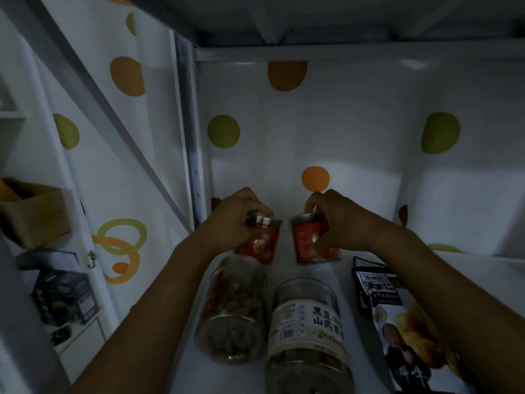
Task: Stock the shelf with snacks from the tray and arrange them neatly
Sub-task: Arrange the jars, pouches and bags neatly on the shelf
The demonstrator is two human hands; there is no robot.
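Two small red-labelled jars stand near the back of the white shelf (pixel 306 268). My left hand (pixel 235 220) grips the left red jar (pixel 262 245) round its lid. My right hand (pixel 338 220) grips the right red jar (pixel 308 245) from above and the side. In front of them stand two taller clear jars: one with nuts (pixel 233 311) on the left, one with a white label and black characters (pixel 308 328) beside it. A black-and-white snack bag (pixel 397 317) lies flat to the right, partly under my right forearm.
The shelf bay is dim, backed by a white curtain with orange and green dots (pixel 315 179). A metal upright (pixel 190 137) bounds it on the left. Beyond that sit a cardboard box (pixel 37 214) and dark packages (pixel 62 297). The shelf above hangs close overhead.
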